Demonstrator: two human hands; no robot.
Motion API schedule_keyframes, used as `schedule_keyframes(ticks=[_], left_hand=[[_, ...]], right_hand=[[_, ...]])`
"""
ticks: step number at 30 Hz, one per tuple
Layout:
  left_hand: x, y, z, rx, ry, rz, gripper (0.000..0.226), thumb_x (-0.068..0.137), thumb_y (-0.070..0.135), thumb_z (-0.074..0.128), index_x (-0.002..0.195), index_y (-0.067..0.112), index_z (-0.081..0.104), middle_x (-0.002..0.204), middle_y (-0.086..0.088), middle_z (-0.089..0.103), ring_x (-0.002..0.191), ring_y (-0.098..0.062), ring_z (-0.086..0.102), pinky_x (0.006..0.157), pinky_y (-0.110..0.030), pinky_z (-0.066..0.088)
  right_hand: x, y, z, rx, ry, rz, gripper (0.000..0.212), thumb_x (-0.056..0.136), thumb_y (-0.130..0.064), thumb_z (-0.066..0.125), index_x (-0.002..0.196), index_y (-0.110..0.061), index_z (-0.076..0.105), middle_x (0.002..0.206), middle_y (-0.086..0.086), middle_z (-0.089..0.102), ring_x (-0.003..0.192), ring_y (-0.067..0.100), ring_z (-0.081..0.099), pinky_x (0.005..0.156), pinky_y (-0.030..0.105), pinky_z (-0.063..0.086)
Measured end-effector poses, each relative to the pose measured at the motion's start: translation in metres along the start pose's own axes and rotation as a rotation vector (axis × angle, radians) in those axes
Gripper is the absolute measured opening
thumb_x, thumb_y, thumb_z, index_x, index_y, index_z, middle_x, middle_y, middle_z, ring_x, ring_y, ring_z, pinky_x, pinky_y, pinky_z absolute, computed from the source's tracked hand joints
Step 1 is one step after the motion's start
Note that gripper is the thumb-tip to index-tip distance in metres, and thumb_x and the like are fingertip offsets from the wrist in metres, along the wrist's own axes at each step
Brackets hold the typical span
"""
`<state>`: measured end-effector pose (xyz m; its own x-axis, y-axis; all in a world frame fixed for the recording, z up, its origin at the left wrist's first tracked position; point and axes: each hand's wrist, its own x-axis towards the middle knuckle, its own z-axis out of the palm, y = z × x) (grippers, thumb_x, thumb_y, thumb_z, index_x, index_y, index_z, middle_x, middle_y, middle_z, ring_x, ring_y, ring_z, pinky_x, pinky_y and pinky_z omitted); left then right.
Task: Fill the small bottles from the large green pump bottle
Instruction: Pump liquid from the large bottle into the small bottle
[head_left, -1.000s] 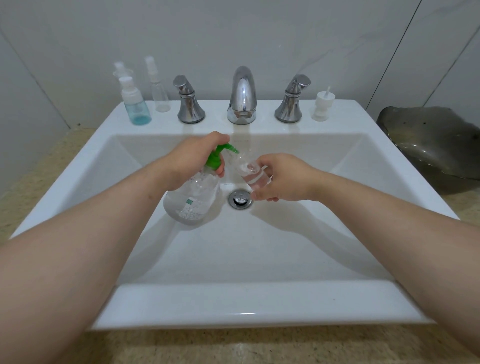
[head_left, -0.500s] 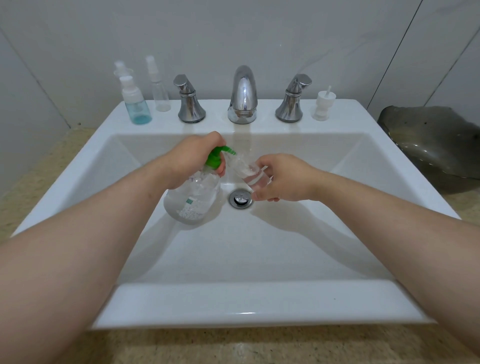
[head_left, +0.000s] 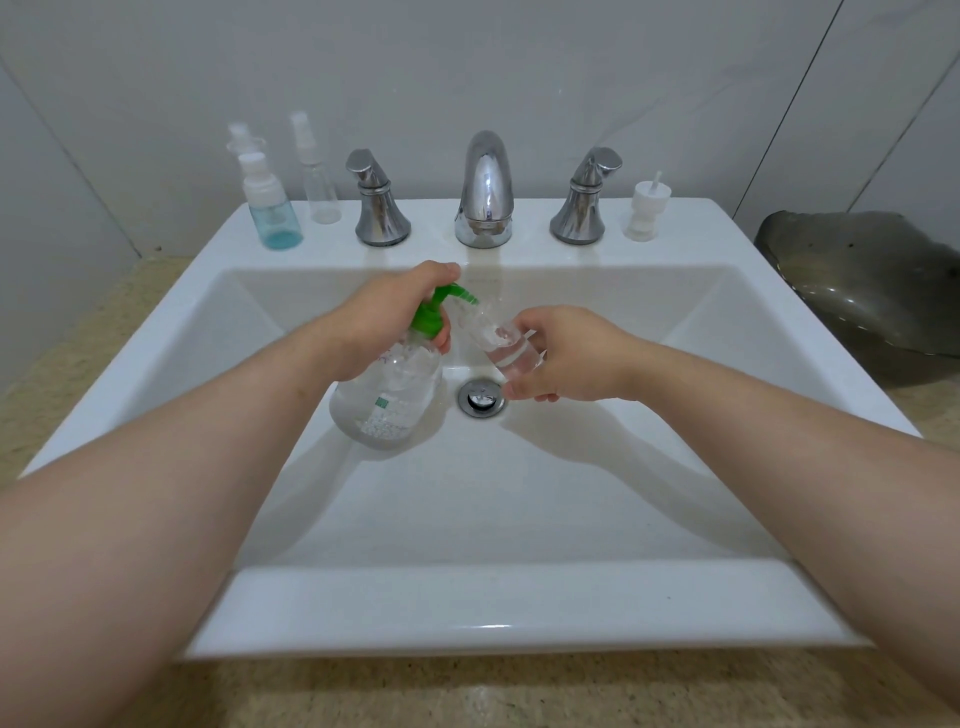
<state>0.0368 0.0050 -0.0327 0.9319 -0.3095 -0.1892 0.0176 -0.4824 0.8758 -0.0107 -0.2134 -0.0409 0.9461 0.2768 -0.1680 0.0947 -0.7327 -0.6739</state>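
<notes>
Left hand (head_left: 379, 322) is gripping one green pump bottle (head_left: 389, 400); right hand (head_left: 576, 353) is pinching one small clear bottle (head_left: 511, 352); three spray bottles (head_left: 272, 210) are standing on sink ledge (head_left: 701, 223).

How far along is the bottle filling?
Done: nothing clearly; the capped blue-tinted bottle on the ledge holds only a little blue liquid. In hand: left hand grips the green pump bottle, right hand holds an open small bottle at its nozzle. Left: the clear spray bottle looks empty; a loose white cap stands on the ledge.

Left hand (head_left: 382, 319) and right hand (head_left: 574, 353) close together, both curled.
</notes>
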Motion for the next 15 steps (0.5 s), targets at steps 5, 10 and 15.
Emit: schedule_keyframes(ticks=[5,10,15], left_hand=[[-0.0012,0.0014,-0.0004,0.016,0.009,-0.010,0.061,0.082,0.060,0.042,0.055,0.008,0.061,0.077,-0.014,0.074,0.074,-0.025,0.053,0.081,-0.042,0.040],[-0.0024,0.0031,-0.0004,0.009,0.002,-0.010,0.059,0.084,0.054,0.041,0.053,0.008,0.060,0.076,-0.016,0.073,0.073,-0.026,0.050,0.078,-0.041,0.040],[-0.0021,0.0025,0.0002,0.012,0.005,0.007,0.061,0.097,0.041,0.038,0.051,0.008,0.059,0.075,-0.017,0.072,0.073,-0.026,0.051,0.075,-0.037,0.041]], right_hand=[[-0.0006,-0.0009,-0.0003,0.001,0.003,0.001,0.035,0.081,-0.018,0.085,0.110,-0.018,0.064,0.096,0.000,0.075,0.053,0.003,0.064,0.058,0.022,0.056],[-0.0003,-0.0006,0.0002,0.008,-0.001,0.001,0.035,0.081,-0.018,0.085,0.108,-0.018,0.064,0.095,0.003,0.075,0.053,0.004,0.063,0.058,0.023,0.056],[-0.0006,-0.0007,0.0004,0.006,-0.004,0.002,0.035,0.081,-0.018,0.085,0.110,-0.018,0.065,0.095,0.001,0.075,0.052,0.004,0.063,0.059,0.023,0.056]])
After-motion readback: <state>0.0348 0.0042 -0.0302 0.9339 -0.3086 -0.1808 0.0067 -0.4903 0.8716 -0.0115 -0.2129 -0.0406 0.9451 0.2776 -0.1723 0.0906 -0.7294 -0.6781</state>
